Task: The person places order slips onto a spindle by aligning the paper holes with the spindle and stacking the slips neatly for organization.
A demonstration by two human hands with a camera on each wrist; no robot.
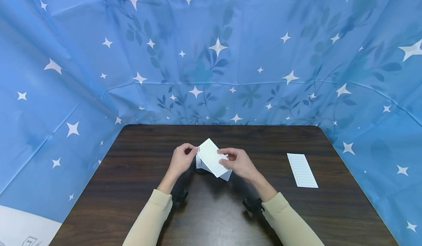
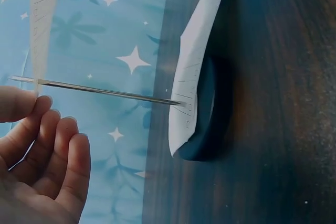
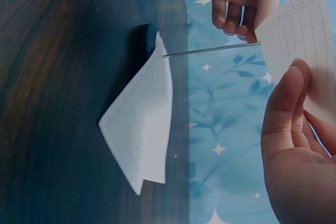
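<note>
A white lined paper slip with small checkboxes (image 1: 208, 154) is pinched by both hands above a paper spike. My left hand (image 1: 182, 158) pinches one corner between thumb and index finger, right beside the thin metal rod (image 2: 105, 90). In the left wrist view the rod's tip sticks out past the slip, so it appears to pass through that corner. My right hand (image 3: 302, 156) pinches the slip by its side between thumb and fingers. Lower down, several bent white slips (image 3: 142, 114) sit pierced on the rod, against the round black base (image 2: 210, 114).
Another lined slip (image 1: 302, 170) lies flat on the dark wooden table (image 1: 132, 187), to the right of my right hand. A blue curtain with white stars (image 1: 201, 55) hangs behind the table and along its sides.
</note>
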